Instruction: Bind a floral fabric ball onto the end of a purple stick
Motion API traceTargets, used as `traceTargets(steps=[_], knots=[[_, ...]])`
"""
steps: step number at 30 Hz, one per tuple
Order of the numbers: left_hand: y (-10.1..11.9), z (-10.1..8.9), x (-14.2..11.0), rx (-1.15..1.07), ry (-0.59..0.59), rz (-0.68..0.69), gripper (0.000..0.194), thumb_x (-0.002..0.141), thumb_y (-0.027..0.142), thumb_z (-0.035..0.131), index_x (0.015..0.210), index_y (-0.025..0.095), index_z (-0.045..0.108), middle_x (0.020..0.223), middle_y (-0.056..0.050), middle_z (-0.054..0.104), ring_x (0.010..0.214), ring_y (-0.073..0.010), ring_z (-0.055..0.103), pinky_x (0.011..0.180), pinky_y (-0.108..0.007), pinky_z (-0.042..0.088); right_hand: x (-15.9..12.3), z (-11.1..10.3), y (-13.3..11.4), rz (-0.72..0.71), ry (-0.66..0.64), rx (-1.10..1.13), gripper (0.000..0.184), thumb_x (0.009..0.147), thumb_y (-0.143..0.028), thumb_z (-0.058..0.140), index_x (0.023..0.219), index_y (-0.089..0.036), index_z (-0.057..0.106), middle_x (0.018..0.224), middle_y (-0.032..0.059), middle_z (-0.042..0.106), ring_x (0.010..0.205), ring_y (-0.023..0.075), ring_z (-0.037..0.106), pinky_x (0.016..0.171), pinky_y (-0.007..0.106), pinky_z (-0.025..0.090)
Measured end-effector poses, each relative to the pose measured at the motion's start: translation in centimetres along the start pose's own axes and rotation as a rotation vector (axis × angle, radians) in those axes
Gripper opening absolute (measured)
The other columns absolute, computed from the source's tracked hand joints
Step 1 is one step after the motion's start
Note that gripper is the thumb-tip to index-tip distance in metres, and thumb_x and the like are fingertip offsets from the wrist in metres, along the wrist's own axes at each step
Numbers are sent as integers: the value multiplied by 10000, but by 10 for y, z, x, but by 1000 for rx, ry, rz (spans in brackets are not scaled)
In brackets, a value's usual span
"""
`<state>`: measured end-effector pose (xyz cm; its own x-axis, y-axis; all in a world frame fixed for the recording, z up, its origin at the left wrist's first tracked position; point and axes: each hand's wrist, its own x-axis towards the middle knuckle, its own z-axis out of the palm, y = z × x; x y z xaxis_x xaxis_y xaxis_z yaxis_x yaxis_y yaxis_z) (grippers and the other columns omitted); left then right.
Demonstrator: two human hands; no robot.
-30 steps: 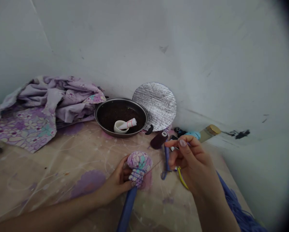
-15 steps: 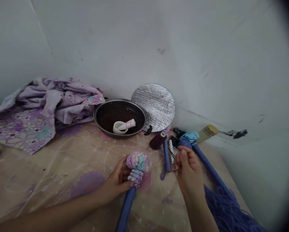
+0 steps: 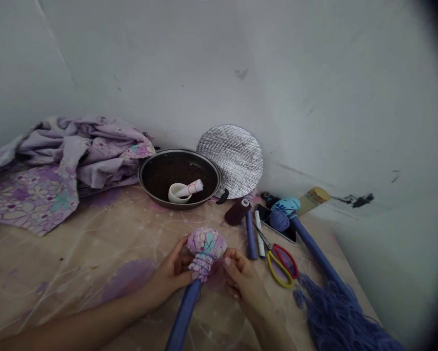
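Observation:
My left hand [image 3: 173,270] is closed around the neck of a floral cloth-headed stick. Its rounded purple cloth head [image 3: 207,241] is bound below with blue yarn [image 3: 203,260], and a blue shaft [image 3: 185,314] slants down toward me. Close against the right side of the head, my right hand [image 3: 243,278] has thumb and forefinger pinched together, apparently on a thin end of the blue yarn. To its right lie scissors [image 3: 277,258] with one red and one yellow handle, blades pointing away.
A dark pan [image 3: 160,200] holds a white cup [image 3: 177,194] with a rolled paper. Behind it leans a silver disc [image 3: 237,161]. A maroon thread spool [image 3: 237,213], white marker [image 3: 260,236], phone [image 3: 290,235], blue-headed stick [image 3: 317,253] and tangled blue yarn [image 3: 343,317] lie right; floral cloth [image 3: 50,195] left.
My right hand has moved left from beside the marker and scissors to the cloth head. The scissors, hidden behind that hand before, now lie in plain sight. My left hand keeps its hold.

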<state>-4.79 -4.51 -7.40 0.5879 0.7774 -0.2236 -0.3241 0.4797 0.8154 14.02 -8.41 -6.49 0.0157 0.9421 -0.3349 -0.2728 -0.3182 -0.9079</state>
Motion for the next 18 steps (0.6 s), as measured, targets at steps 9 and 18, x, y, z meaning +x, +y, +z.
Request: traceTargets(steps=[9, 18], knots=[[-1, -1, 0, 10, -4, 25, 883, 691, 313, 729, 1378, 228, 181, 998, -71, 618, 826, -173, 581, 651, -258, 427, 1, -2, 0, -62, -101, -578, 190, 673, -275, 727, 826, -174, 676, 513, -81, 399, 466, 75, 339, 447, 188, 261], [-3, -5, 2, 23, -34, 51, 817, 713, 294, 709, 1361, 241, 214, 983, -76, 616, 768, -164, 572, 600, -239, 408, -2, 1, -2, -10, -189, -405, 249, 723, -358, 691, 637, -158, 570, 559, -59, 459, 476, 61, 359, 444, 176, 271]])
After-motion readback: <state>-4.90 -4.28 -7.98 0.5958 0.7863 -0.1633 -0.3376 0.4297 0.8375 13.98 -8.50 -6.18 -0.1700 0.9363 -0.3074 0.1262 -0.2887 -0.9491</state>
